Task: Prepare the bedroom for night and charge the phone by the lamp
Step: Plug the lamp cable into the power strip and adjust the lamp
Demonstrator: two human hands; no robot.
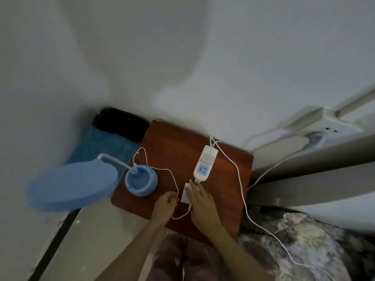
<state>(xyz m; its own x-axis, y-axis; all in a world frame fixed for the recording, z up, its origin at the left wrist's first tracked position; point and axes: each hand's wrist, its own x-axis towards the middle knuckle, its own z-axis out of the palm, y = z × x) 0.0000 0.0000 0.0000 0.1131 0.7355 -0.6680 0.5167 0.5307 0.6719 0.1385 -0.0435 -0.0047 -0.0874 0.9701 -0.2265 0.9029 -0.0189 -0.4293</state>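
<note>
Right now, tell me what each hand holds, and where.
Left hand pinches the thin white cable mid-length; right hand rests flat on the white phone.

wooden nightstand (223, 169), matt plastic lamp (141, 182)

place: home bedroom | shown by: bed with floral quilt (304, 246), wooden bedside table (178, 157), blue lamp (140, 179), wall socket (332, 129)

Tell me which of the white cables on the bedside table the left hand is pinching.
The left hand pinches the thin white cable that loops past the blue lamp base toward the phone. The power strip's cord runs untouched along the table's right side.
</note>
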